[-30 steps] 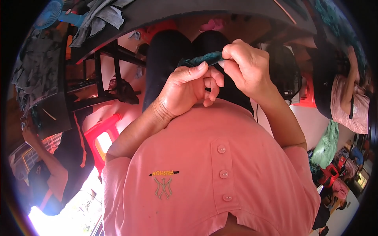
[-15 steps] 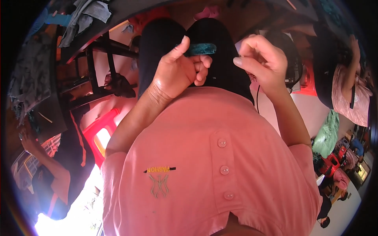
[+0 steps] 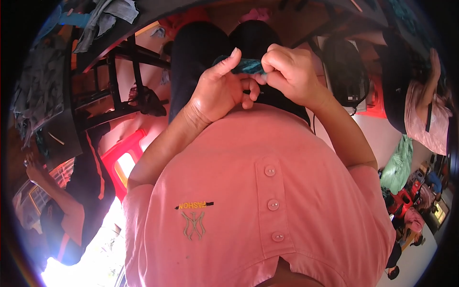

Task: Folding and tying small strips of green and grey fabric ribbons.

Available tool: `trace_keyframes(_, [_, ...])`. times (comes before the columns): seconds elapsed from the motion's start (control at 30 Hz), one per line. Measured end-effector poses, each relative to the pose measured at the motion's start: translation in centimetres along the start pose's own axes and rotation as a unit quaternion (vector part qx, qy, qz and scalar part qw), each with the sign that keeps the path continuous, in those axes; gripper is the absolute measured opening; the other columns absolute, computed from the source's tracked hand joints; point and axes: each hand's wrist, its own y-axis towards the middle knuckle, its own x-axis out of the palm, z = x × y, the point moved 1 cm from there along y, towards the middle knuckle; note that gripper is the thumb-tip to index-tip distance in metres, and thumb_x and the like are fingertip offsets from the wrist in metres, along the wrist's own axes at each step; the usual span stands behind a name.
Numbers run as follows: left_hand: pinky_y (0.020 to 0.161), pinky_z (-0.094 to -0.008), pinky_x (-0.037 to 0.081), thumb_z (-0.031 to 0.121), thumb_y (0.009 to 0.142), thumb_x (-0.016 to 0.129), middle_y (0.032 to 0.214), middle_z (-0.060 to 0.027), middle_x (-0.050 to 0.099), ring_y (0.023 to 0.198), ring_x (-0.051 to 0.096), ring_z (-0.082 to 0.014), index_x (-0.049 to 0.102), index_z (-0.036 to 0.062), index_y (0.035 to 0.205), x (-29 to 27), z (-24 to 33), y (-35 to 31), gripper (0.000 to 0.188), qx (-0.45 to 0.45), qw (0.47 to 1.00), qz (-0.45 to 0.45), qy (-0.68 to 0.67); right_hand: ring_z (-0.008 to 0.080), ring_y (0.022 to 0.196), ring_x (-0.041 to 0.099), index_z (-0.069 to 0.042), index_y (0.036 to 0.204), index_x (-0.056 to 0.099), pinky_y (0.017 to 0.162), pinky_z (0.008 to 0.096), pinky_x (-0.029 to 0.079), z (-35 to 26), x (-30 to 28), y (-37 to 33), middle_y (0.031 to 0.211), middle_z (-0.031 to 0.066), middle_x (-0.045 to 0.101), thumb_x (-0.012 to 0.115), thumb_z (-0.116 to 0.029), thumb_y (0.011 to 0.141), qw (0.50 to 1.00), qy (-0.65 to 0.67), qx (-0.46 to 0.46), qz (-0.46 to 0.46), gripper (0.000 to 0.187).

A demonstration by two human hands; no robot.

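Note:
Above my lap, a small strip of shiny teal velvet-like cloth point(image 3: 248, 65) stretches between my two hands. My left hand point(image 3: 217, 91) is palm up with the thumb raised and the lower fingers curled; the cloth lies along its forefinger side, and that forefinger is mostly hidden by it. Closed in a pinch, my right hand point(image 3: 292, 76) meets the cloth's right end, its fingertips touching the left fingertips. Whether a needle or thread is between the right fingers is too small to make out.
Dark table edges point(image 3: 107, 45) rise at the upper left, with grey cloth point(image 3: 107, 16) on top. A red stool point(image 3: 122, 162) stands at the left. Co-workers sit on both sides, one hand point(image 3: 36, 170) at far left. A black bag-like object point(image 3: 346, 71) is beyond my right hand.
My right hand has moved left from apart in the air to the teal cloth's right end. My left hand has shifted slightly right and keeps its curled pose.

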Motion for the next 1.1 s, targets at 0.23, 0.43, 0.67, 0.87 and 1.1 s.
trace_keyframes(0.23, [0.059, -0.0339, 0.041, 0.061, 0.092, 0.045, 0.088, -0.011, 0.062, 0.069, 0.053, -0.0225, 0.064, 0.0015, 0.1, -0.5, 0.2, 0.4, 0.063, -0.027, 0.998, -0.062, -0.001, 0.0103, 0.068, 0.046, -0.003, 0.08, 0.055, 0.061, 0.0258, 0.039, -0.6, -1.8, -2.6, 0.076, 0.0016, 0.052, 0.069, -0.008, 0.075, 0.965, 0.184, 0.183, 0.027, 0.016])
trace_keyframes(0.43, [0.057, -0.0315, 0.04, 0.057, 0.092, 0.05, 0.083, -0.0098, 0.061, 0.065, 0.052, -0.0192, 0.065, -0.0013, 0.098, 0.7, -0.1, 0.4, 0.061, 0.004, 0.999, -0.012, 0.046, 0.0118, 0.071, 0.053, -0.006, 0.093, 0.063, 0.063, 0.0269, 0.042, -0.3, -0.3, -2.6, 0.078, -0.0004, 0.055, 0.061, -0.031, 0.092, 0.881, 0.271, 0.373, 0.105, 0.025])
trace_keyframes(0.67, [0.05, -0.0257, 0.04, 0.039, 0.085, 0.07, 0.058, -0.0063, 0.057, 0.052, 0.053, -0.0128, 0.065, -0.0021, 0.074, 1.5, -0.3, 0.3, 0.043, 0.105, 0.948, 0.092, 0.287, 0.0121, 0.054, 0.052, -0.007, 0.079, 0.064, 0.052, 0.0238, 0.037, -1.0, 0.4, -2.8, 0.066, -0.0002, 0.053, 0.059, -0.048, 0.09, 0.781, 0.466, 0.415, -0.028, 0.042])
trace_keyframes(0.87, [0.049, -0.0257, 0.042, 0.039, 0.084, 0.071, 0.056, -0.0059, 0.056, 0.051, 0.053, -0.013, 0.065, -0.0015, 0.07, -0.3, 0.1, 2.6, 0.043, 0.089, 0.921, 0.053, 0.374, 0.012, 0.043, 0.044, -0.007, 0.066, 0.052, 0.044, 0.0265, 0.034, 0.9, 1.0, -5.1, 0.054, 0.0003, 0.044, 0.065, -0.025, 0.088, 0.728, 0.511, 0.456, 0.035, 0.031])
trace_keyframes(1.1, [0.049, -0.0267, 0.041, 0.026, 0.088, 0.068, 0.07, -0.0045, 0.061, 0.055, 0.054, -0.0126, 0.066, -0.0005, 0.083, -3.4, -0.4, 2.8, 0.027, 0.034, 0.92, 0.09, 0.38, 0.0128, 0.046, 0.047, -0.008, 0.067, 0.053, 0.047, 0.0251, 0.036, 3.9, -1.7, -6.1, 0.056, 0.0016, 0.048, 0.065, -0.022, 0.088, 0.773, 0.462, 0.401, 0.166, 0.028])
